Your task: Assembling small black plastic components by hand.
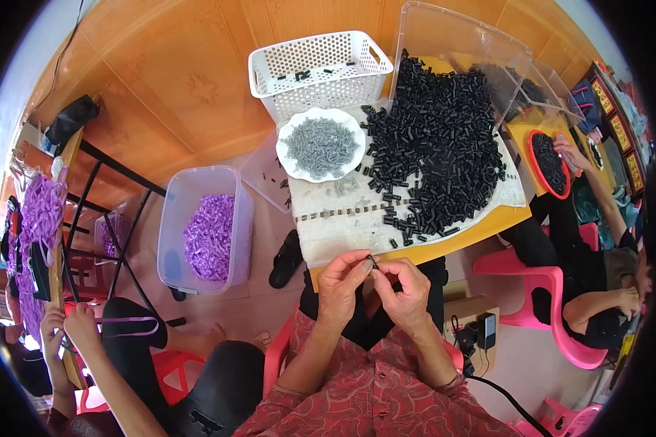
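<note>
My left hand point(340, 285) and my right hand point(407, 293) meet just in front of the table's near edge. Their fingertips pinch together on a small black piece point(372, 260), mostly covered by the fingers. It resembles the short black tube-like pieces point(444, 138) heaped on the white cloth point(321, 237) beyond my hands. Left of that heap, a white scalloped plate point(291, 164) holds many small clear-grey pieces point(321, 144). A few of the clear-grey ones lie scattered on the cloth near the plate.
A white perforated basket point(321, 54) and a clear plastic box point(474, 33) stand at the back. On the floor at left is a clear tub point(169, 233) of purple straps point(210, 237). Co-workers sit at both sides; one reaches into a red basin point(533, 146). A black shoe point(287, 260) lies below.
</note>
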### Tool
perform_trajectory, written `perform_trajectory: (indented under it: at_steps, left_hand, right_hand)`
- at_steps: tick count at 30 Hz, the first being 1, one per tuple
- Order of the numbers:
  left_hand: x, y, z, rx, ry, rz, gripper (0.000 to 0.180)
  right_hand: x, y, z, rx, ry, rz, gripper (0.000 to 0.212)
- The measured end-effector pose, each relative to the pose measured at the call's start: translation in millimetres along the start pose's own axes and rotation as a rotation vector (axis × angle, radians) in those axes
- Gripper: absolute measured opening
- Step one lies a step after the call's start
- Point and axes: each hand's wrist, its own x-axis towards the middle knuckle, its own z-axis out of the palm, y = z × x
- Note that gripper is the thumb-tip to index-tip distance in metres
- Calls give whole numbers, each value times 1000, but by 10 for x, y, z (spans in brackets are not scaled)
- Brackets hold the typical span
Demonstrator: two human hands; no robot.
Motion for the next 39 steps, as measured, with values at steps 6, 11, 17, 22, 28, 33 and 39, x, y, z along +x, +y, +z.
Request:
perform_trajectory:
  at_steps: [6,11,17,22,28,33,39]
  left_hand:
    - [193,145,48,-14,95,2,18]
    - [765,322,169,-34,162,-121,20]
    - [2196,995,423,-117,-13,140,12]
    - [2626,1389,517,-31,42,179,15]
    - [1823,806,415,279,-5,64,19]
    - [976,409,273,693,-57,35,13]
    - [601,104,290,1120,-225,438,13]
  right_hand:
    - [50,63,-44,39,85,7,12]
    - [1,63,-133,29,61,30,12]
    - [-60,78,-152,14,5,41,11]
    - [-68,76,-141,0,-71,0,12]
    - [-75,326,-181,-107,-49,38,10]
    - [-74,403,-216,-164,13,133,9]
    - [-25,413,-212,-201,52,161,10]
